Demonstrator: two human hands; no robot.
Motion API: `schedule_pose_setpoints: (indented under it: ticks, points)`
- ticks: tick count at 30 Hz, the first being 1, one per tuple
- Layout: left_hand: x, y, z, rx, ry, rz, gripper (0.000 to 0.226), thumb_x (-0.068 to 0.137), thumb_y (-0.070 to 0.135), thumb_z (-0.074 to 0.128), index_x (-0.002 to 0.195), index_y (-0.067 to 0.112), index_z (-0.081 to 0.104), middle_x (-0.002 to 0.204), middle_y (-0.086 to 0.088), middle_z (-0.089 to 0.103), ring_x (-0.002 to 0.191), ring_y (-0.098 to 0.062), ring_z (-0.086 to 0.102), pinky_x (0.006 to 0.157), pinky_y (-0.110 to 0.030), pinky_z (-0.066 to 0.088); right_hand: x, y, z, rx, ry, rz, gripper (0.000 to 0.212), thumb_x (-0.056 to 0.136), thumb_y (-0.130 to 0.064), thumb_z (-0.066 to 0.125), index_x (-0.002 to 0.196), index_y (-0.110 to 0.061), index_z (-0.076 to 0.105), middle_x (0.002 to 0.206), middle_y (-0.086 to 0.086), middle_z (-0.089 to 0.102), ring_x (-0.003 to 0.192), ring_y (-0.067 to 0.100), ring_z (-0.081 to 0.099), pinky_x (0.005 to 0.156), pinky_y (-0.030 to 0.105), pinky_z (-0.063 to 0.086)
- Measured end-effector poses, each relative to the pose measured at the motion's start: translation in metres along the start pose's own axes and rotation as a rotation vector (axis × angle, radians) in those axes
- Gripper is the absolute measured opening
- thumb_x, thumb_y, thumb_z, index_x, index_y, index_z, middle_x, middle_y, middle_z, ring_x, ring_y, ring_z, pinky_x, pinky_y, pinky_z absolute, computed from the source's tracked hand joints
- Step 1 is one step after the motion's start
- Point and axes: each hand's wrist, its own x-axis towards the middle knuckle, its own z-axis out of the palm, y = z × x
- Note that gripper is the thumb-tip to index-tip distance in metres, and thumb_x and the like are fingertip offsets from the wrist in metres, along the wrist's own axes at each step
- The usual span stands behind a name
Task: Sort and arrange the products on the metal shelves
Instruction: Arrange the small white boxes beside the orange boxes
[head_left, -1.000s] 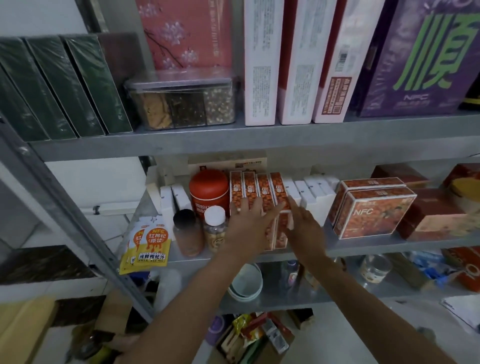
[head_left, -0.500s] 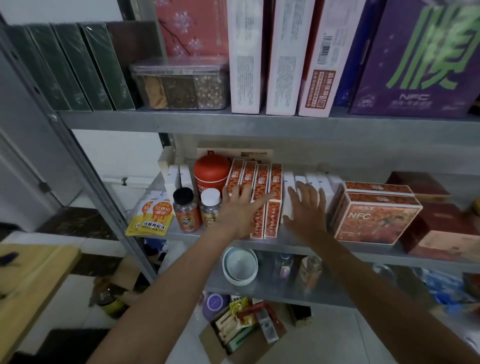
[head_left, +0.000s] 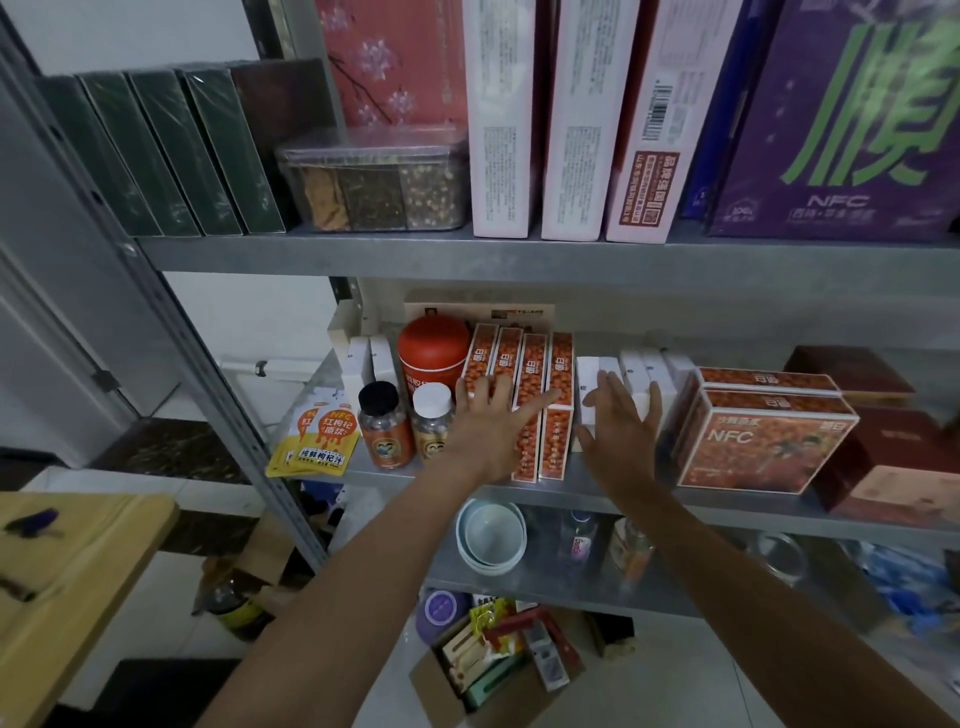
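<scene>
On the middle metal shelf (head_left: 649, 501) stands a row of several slim orange boxes (head_left: 558, 374). My left hand (head_left: 488, 426) lies flat against their fronts, fingers spread, holding nothing. My right hand (head_left: 621, 421) is open too, its fingertips on the white boxes (head_left: 592, 374) to the right of the orange row. A red canister (head_left: 434, 356) stands left of the orange boxes, with a black-capped bottle (head_left: 385, 426) and a white-capped bottle (head_left: 431, 421) in front of it. Two larger orange NFC boxes (head_left: 763, 447) are stacked at the right.
Yellow sachets (head_left: 317, 441) hang over the shelf's left end. Dark red boxes (head_left: 893, 452) sit far right. The upper shelf holds green boxes (head_left: 171, 150), a clear container (head_left: 379, 182), tall white boxes (head_left: 501, 119) and a purple box (head_left: 852, 119). Below are bowls (head_left: 491, 535), jars and an open carton (head_left: 498, 670) on the floor.
The view has drawn back and shifted. My right hand moved off the orange boxes onto the white boxes to the right; my left hand stays pressed on the orange row.
</scene>
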Motion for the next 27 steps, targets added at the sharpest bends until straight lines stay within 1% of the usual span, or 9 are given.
schedule_pose_setpoints:
  ticks: [4, 8, 12, 15, 18, 21, 23, 24, 27]
  points:
    - [0.001, 0.0, 0.005, 0.005, 0.011, 0.006, 0.1, 0.083, 0.031, 0.069, 0.146, 0.051, -0.007, 0.145, -0.011, 0.015, 0.136, -0.038, 0.012, 0.114, -0.065, 0.005, -0.009, -0.009, -0.003, 0.117, 0.099, -0.101, 0.052, 0.102, -0.045, 0.024, 0.102, -0.009, 0.061, 0.115, 0.021, 0.068, 0.115, 0.037, 0.062, 0.113, 0.042, 0.016]
    - [0.001, -0.001, 0.007, 0.001, 0.028, 0.018, 0.102, 0.083, 0.026, 0.068, 0.146, 0.051, -0.008, 0.143, -0.011, 0.016, 0.134, -0.037, 0.013, 0.113, -0.066, 0.004, -0.02, -0.013, -0.007, 0.359, 0.017, 0.016, 0.068, 0.099, -0.055, 0.021, 0.118, -0.005, 0.062, 0.129, 0.017, 0.063, 0.124, 0.031, 0.057, 0.118, 0.032, 0.019]
    - [0.001, -0.002, 0.007, -0.009, 0.021, 0.028, 0.103, 0.082, 0.03, 0.069, 0.146, 0.052, -0.009, 0.143, -0.01, 0.015, 0.135, -0.038, 0.012, 0.113, -0.066, 0.004, -0.035, -0.019, -0.015, 0.567, 0.009, 0.131, 0.077, 0.096, -0.065, 0.021, 0.129, -0.006, 0.057, 0.138, 0.013, 0.056, 0.131, 0.028, 0.049, 0.115, 0.04, 0.028]
    - [0.004, -0.003, 0.006, -0.036, 0.0, 0.032, 0.101, 0.082, 0.035, 0.069, 0.146, 0.052, -0.008, 0.144, -0.009, 0.013, 0.137, -0.038, 0.011, 0.113, -0.065, 0.003, -0.041, -0.021, -0.027, 0.71, 0.084, 0.252, 0.059, 0.099, -0.05, 0.035, 0.131, -0.004, 0.054, 0.14, 0.011, 0.054, 0.129, 0.028, 0.051, 0.109, 0.051, 0.041]
    - [0.005, -0.002, 0.0, -0.102, -0.076, 0.024, 0.097, 0.085, 0.033, 0.067, 0.147, 0.053, -0.006, 0.149, -0.009, 0.01, 0.14, -0.037, 0.005, 0.116, -0.062, 0.001, -0.045, -0.016, -0.046, 0.805, 0.194, 0.32, 0.028, 0.1, -0.009, 0.05, 0.128, -0.008, 0.053, 0.137, -0.005, 0.05, 0.12, 0.017, 0.052, 0.095, 0.051, 0.052]
    - [-0.006, 0.005, -0.004, -0.267, 0.076, -0.011, 0.083, 0.086, 0.019, 0.063, 0.152, 0.04, 0.017, 0.152, -0.012, 0.016, 0.14, -0.034, 0.011, 0.118, -0.051, 0.017, -0.052, -0.007, -0.072, 0.944, 0.306, 0.278, 0.044, 0.092, 0.012, 0.05, 0.118, -0.023, 0.052, 0.136, 0.004, 0.049, 0.121, 0.029, 0.054, 0.086, 0.042, 0.055]
    - [-0.023, 0.015, -0.001, -0.433, 0.304, -0.037, 0.064, 0.088, 0.012, 0.059, 0.147, 0.025, 0.039, 0.146, -0.012, 0.031, 0.135, -0.029, 0.024, 0.112, -0.043, 0.029, -0.055, 0.0, -0.088, 1.072, 0.336, 0.328, 0.062, 0.088, 0.019, 0.048, 0.112, -0.038, 0.05, 0.135, 0.01, 0.053, 0.123, 0.028, 0.055, 0.086, 0.037, 0.056]
    - [-0.032, 0.02, 0.0, -0.559, 0.367, -0.043, 0.053, 0.091, 0.01, 0.058, 0.142, 0.02, 0.048, 0.139, -0.01, 0.039, 0.13, -0.024, 0.032, 0.108, -0.036, 0.033, -0.056, 0.004, -0.094, 1.156, 0.337, 0.382, 0.062, 0.087, 0.02, 0.047, 0.112, -0.036, 0.048, 0.13, 0.007, 0.06, 0.121, 0.023, 0.058, 0.085, 0.033, 0.057]
    - [-0.062, 0.04, -0.002, -1.092, 0.277, -0.071, 0.028, 0.099, 0.009, 0.053, 0.124, 0.019, 0.061, 0.116, 0.003, 0.058, 0.109, -0.001, 0.051, 0.091, -0.011, 0.038, -0.061, 0.017, -0.105, 1.323, 0.286, 0.545, 0.055, 0.085, 0.019, 0.049, 0.115, -0.027, 0.048, 0.109, -0.01, 0.073, 0.108, 0.013, 0.066, 0.079, 0.027, 0.059]
